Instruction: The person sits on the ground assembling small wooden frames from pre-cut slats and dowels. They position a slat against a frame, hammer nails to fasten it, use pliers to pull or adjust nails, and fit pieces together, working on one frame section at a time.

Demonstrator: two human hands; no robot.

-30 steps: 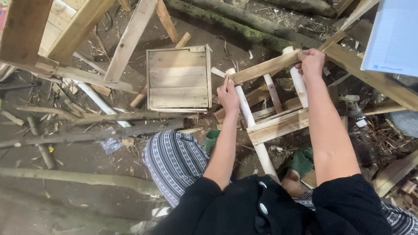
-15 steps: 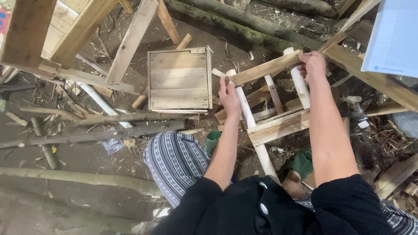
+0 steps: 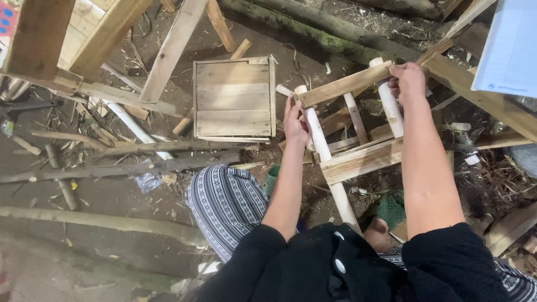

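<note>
In the head view, a small wooden frame (image 3: pixel 358 131) of pale round poles and flat slats stands right of centre, held up between the two hands. The left hand (image 3: pixel 295 122) sits at the frame's left side, fingers closed around the left round pole (image 3: pixel 324 154) just below the top slat (image 3: pixel 344 85). The right hand (image 3: pixel 408 81) is in the upper right of the frame, fingers curled over the right end of that top slat where it meets the right round pole (image 3: pixel 390 106). The frame lies between the forearms, above the person's knees; a lower slat (image 3: pixel 363 159) crosses it near the middle.

Left of the left hand, a square wooden box (image 3: pixel 234 98) lies flat on the dirt ground (image 3: pixel 84 263), near the frame but apart from it. Long branches (image 3: pixel 128 168) and planks (image 3: pixel 173 50) lie across the left half. A striped trouser knee (image 3: pixel 224 204) shows in the lower middle, black sleeves (image 3: pixel 436 268) at the bottom.
</note>
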